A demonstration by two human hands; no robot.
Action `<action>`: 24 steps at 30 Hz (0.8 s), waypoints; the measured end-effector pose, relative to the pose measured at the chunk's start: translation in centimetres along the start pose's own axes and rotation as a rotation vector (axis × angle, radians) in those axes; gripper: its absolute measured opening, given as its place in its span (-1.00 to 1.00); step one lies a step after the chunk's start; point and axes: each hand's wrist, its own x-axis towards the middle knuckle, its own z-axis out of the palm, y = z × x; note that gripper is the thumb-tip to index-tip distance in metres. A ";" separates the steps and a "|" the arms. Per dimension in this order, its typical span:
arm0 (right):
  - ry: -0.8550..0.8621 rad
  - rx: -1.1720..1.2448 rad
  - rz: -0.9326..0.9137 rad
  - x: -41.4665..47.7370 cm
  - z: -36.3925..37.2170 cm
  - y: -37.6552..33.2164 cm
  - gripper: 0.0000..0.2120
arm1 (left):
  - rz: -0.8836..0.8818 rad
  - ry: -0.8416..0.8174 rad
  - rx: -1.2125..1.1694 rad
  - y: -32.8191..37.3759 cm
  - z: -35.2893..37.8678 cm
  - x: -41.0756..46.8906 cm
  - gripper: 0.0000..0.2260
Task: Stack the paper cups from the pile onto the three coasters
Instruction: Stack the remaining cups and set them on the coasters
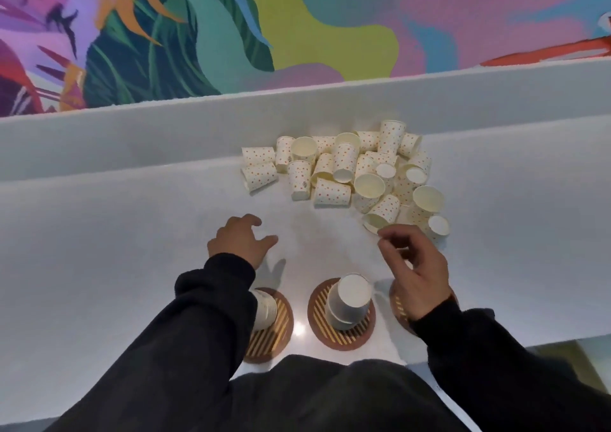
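Note:
A pile of white paper cups with orange dots lies jumbled at the back of the white counter. Three round brown striped coasters sit near the front edge. The left coaster carries a cup stack, partly hidden by my left sleeve. An upside-down cup stack stands on the middle coaster. The right coaster is mostly covered by my right hand. My left hand hovers empty with fingers spread, short of the pile. My right hand is empty too, fingers loosely curled beside the pile's nearest cups.
The white counter has a raised ledge behind the pile, below a colourful mural wall. The counter's front edge drops off at the lower right. My dark sleeves and torso fill the bottom of the view.

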 end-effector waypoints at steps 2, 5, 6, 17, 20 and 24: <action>-0.052 -0.030 -0.258 0.2 0.0 -3.8 -0.87 | 0.011 0.018 -0.054 0.2 -0.1 0.5 -0.61; -0.362 0.060 -0.356 -0.9 0.8 -9.2 -0.88 | -0.006 -0.035 -0.409 0.2 -0.7 1.3 -0.75; -0.503 0.090 -0.256 -1.8 1.8 -10.3 -0.84 | -0.036 -0.080 -0.605 0.1 -1.2 1.3 -0.79; -0.760 -0.132 0.454 -6.8 16.8 0.7 0.06 | -0.374 -0.342 -1.362 -8.0 -1.8 -0.4 -0.74; -0.661 -0.196 0.444 -7.6 18.6 2.4 -0.11 | -0.306 -0.369 -1.139 -8.2 -0.1 -1.0 -0.70; -0.626 -0.251 0.393 -7.8 19.4 4.3 -0.33 | -0.033 -0.399 -0.588 -10.2 3.3 -2.8 -0.80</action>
